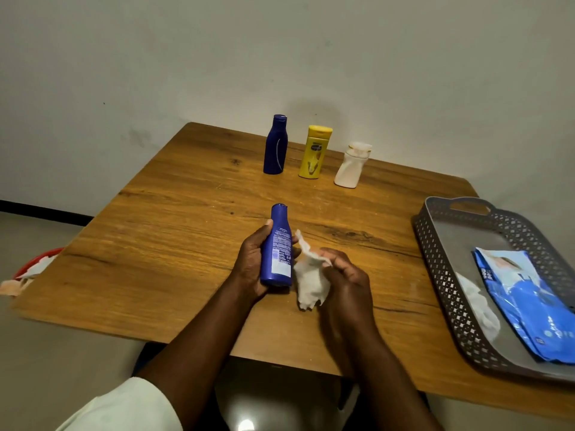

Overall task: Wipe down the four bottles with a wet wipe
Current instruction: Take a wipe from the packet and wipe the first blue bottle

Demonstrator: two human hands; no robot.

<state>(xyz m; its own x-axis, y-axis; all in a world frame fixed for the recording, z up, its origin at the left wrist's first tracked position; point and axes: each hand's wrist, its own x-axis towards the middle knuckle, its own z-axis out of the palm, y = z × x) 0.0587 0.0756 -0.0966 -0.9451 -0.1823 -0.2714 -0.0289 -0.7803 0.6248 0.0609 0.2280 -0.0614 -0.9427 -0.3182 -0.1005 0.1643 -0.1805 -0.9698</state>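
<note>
Left hand: I see it wrapped round the blue bottle, held above the table with the cap pointing away.
Right hand: pinching a crumpled wet wipe just beside the bottle.
Handling: I judge smooth plastic, light, slippery once damp; grip mid-body.
Wipe: limp, bunches easily.
Waiting: dark blue bottle, yellow bottle, white bottle, upright at the far edge.
</note>
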